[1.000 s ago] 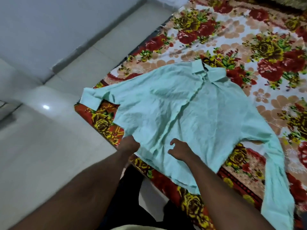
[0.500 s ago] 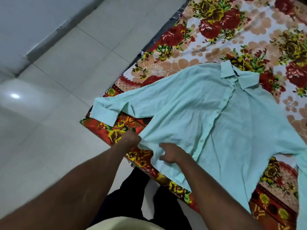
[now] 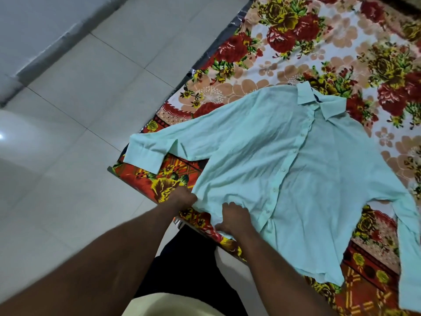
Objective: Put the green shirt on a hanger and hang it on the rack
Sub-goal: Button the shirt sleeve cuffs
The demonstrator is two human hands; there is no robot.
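Green shirt (image 3: 307, 179) lay flat on the floral bedspread (image 3: 319, 53) — light, limp cloth. My right hand (image 3: 234, 216) pinched the hem in curled fingers; left hand (image 3: 182, 198) seemingly pinched its corner, fingers hidden — collar and shoulders would suit the hanger better.

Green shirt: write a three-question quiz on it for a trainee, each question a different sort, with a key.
1. True or false: the green shirt hangs on a rack.
2. Which part do the left hand and right hand grip? A collar, B hem, C cuff.
3. What does the shirt lie on?
Key: 1 false, it lies flat; 2 B; 3 the floral bedsheet.
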